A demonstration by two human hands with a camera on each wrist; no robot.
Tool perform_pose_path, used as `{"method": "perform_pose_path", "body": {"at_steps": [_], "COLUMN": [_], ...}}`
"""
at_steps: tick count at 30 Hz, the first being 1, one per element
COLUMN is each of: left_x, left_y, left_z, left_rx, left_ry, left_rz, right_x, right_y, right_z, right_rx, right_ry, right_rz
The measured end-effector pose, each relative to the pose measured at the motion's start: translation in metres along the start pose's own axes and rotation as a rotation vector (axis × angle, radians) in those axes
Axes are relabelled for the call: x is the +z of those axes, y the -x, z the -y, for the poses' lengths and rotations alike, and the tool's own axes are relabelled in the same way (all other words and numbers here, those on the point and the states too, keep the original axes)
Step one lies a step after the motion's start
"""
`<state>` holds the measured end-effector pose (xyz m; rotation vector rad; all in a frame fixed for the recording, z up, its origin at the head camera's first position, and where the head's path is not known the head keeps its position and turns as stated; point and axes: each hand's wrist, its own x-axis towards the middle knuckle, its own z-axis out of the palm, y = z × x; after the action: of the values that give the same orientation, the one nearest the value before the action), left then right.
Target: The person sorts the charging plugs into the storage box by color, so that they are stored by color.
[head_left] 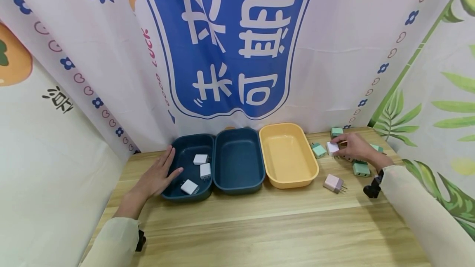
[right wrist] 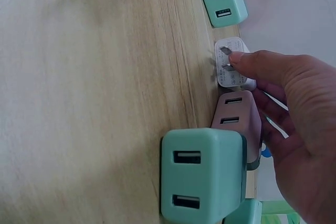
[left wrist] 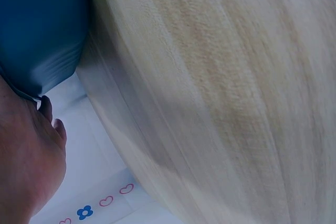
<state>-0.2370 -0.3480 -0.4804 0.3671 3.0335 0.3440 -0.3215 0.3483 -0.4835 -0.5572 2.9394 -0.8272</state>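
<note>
Pinching a white charger (head_left: 332,148) with the right grip (head_left: 355,146), between a green charger (right wrist: 223,1) and a pink charger (right wrist: 237,121), at the right of the worktop (head_left: 259,226). Touching a dark blue tray (head_left: 185,197) with the left grip (head_left: 156,177), extended, holding nothing.

a curtained-off work nook is shown; whether in a home or elsewhere cannot be told. the pale wood-grain surface (head_left: 241,226) is closed in by white fabric hangings (head_left: 330,69) printed with a large white-lettered blue panel (head_left: 231,59), red heart outlines (head_left: 79,78) and green leaves (head_left: 454,106).
</note>
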Motion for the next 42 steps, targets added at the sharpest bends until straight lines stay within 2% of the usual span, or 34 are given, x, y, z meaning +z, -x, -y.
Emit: {"method": "perform_pose_path", "body": {"at_steps": [13,24,36,42], "left_x": [-0.001,0.000,0.000,-0.001], "left_y": [0.000,0.000,-0.001,0.000], "left_z": [-0.001,-0.001,-0.001,-0.001], "left_rx": [0.013,0.024,0.024,0.019], "left_ry": [-0.021,-0.045,-0.041,-0.039], "left_rz": [-0.007,-0.018,-0.021,-0.016], "right_x": [-0.001,-0.010,-0.018,-0.024], "right_y": [0.002,0.007,0.007,0.006], "right_z": [-0.001,0.009,0.020,0.028], "right_rx": [-0.006,-0.004,-0.015,-0.030], "right_ry": [-0.007,0.002,-0.060,-0.030], "right_rz": [-0.006,-0.026,-0.095,-0.119]}}
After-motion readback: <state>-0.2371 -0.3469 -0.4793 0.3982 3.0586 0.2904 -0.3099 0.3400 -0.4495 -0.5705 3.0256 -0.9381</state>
